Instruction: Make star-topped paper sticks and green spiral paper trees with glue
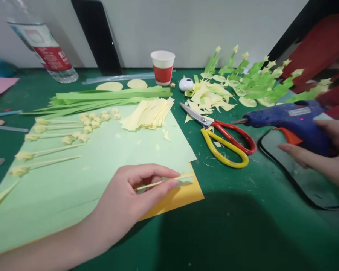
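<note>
Between thumb and fingertips, my left hand (pixel 142 186) pinches a thin rolled paper stick (pixel 149 185) with a pale yellow paper bit at its right end. It is held over the corner of the light green sheet (pixel 101 150), above an orange sheet (pixel 193 192). At the right edge, my right hand (pixel 333 154) is closed round the handle of a blue hot glue gun (pixel 288 114), its nozzle pointing left. Just left of that nozzle lie scissors (pixel 228 141) with red and yellow handles. Folded paper stars on sticks (pixel 24 155) lie in a column on the green sheet.
Loose paper stars (pixel 92 122), yellow strips (pixel 149 113) and green strips (pixel 110 95) lie ahead. Behind are a paper cup (pixel 163 69), a bottle (pixel 49 52) and a leaning phone (pixel 97 35). Paper scraps (pixel 210 96) and standing paper plants (pixel 260 79) are at back right.
</note>
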A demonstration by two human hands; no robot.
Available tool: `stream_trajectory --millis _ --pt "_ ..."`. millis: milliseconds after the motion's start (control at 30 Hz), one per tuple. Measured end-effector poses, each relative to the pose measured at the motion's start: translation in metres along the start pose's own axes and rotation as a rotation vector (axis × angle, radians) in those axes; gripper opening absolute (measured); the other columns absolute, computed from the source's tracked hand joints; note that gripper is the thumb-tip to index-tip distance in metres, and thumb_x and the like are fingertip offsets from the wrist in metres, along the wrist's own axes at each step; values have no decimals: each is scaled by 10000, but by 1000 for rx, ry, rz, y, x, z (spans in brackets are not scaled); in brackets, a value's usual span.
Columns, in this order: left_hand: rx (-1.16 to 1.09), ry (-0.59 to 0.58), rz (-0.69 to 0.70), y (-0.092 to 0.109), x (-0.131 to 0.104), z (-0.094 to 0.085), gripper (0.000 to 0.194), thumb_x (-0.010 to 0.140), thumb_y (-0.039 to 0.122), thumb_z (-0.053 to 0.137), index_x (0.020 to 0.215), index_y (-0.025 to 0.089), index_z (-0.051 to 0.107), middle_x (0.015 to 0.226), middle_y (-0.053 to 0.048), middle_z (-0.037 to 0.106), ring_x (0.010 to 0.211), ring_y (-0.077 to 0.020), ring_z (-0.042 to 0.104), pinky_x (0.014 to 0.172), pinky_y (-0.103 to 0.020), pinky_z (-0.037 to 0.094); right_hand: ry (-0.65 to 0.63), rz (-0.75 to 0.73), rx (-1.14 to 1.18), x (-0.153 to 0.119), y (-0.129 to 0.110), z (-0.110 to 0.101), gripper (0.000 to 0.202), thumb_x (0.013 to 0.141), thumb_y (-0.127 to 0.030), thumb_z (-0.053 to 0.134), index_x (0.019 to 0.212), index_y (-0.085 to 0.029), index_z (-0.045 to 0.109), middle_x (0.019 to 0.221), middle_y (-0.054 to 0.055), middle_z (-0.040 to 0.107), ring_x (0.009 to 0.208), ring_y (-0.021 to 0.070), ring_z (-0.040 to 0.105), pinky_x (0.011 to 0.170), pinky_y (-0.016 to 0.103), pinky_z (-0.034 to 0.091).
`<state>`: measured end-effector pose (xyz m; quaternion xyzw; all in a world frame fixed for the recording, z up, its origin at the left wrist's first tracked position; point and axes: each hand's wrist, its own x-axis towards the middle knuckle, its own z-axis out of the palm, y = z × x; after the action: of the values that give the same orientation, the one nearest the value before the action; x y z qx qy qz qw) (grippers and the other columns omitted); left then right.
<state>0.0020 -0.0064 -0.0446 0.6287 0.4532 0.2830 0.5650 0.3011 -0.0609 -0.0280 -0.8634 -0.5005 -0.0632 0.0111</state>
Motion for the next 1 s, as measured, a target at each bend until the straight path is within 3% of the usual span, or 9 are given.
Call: stream_trajectory --millis 100,267,333,433,533,600,667,733,1000 --pt "-33 52 -50 4 -3 3 65 640 205 676 608 241 721 545 60 666 513 -69 544 460 -86 397 -145 148 -2 14 -7 -10 230 817 -382 511 892 -189 411 665 43 497 582 189 478 532 274 346" --pt "-99 125 -91 6 -6 6 55 619 216 674 590 240 714 549 65 661 530 -77 537 486 -114 396 -193 101 -60 26 -5 -2 285 882 -396 418 802 -125 460 565 56 460 493 185 449 494 286 350" --pt "-109 131 -97 6 -7 7 64 616 211 674 591 252 716 557 75 667 537 -68 540 493 -103 390 -150 41 -90 26 -2 5 335 879 -395 417 796 -84 507 628 115 499 564 233 493 545 326 386" --pt "-109 129 -91 6 -7 7 78 613 205 675 586 264 717 547 86 665 537 -58 536 495 -88 383 33 -49 -134 14 -4 6 380 841 -390 498 950 -28 542 937 241 513 895 359 495 751 418 395" --pt "-104 104 -73 6 -7 7 84 617 202 675 575 263 716 542 88 665 526 -55 535 485 -80 383 268 -323 -28 -7 -21 -6 308 849 -353 501 1058 -128 522 1081 170 479 1026 293 438 879 385 358" --pt "-96 96 -70 4 -6 5 82 619 199 680 580 261 718 550 84 672 525 -56 545 486 -75 394 418 -762 238 -20 -39 -15 168 892 -291 428 967 -177 527 975 119 515 913 229 482 796 352 394" --pt "-81 63 -67 3 -4 3 84 625 195 685 595 263 722 554 81 680 527 -59 562 490 -67 408 310 -1003 405 -30 -59 -21 117 890 -203 431 968 -211 518 957 72 526 894 178 483 756 304 402" --pt "-68 -3 -46 0 -3 0 94 640 189 686 616 270 725 585 81 697 548 -60 589 501 -55 423 172 -1089 534 -34 -77 -21 146 865 -167 465 996 -209 514 953 45 538 882 154 475 730 275 411" --pt "-55 -118 53 -4 0 -3 149 683 151 650 655 273 732 635 93 716 554 -52 594 496 -36 424 -170 -1081 847 -34 -110 -5 62 795 -133 549 844 -130 586 802 24 591 773 121 485 671 227 434"
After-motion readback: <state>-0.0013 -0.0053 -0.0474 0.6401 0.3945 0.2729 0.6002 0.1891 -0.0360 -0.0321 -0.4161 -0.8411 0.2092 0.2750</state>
